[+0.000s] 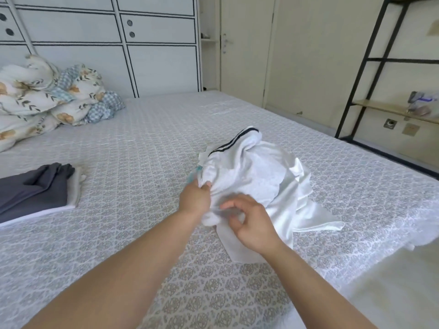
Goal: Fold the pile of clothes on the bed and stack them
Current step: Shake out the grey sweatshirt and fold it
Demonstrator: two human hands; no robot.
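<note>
Head view, step in hand: picking the next garment out of the pile of clothes (pixel 259 176), which lies crumpled on the bed (pixel 152 129) right of centre.
Left hand (pixel 195 197): pinches a fold at the pile's near left edge, thumb on top of the cloth.
Right hand (pixel 251 222): fingers curled over the pile's near edge; whether they grip the cloth I cannot tell.
Stack (pixel 35 193): folded dark grey piece over pale ones, well apart to the left.
Next move, as I judge it: lift one piece free, shake it flat, find its seams.
Materials: white knit top with dark striped trim (pixel 234 141); glossy satin-like white cloth (pixel 301 205), likely slippery; bedspread with woven lattice pattern.
Background: rumpled floral quilt (pixel 45 98) at the head of the bed.
</note>
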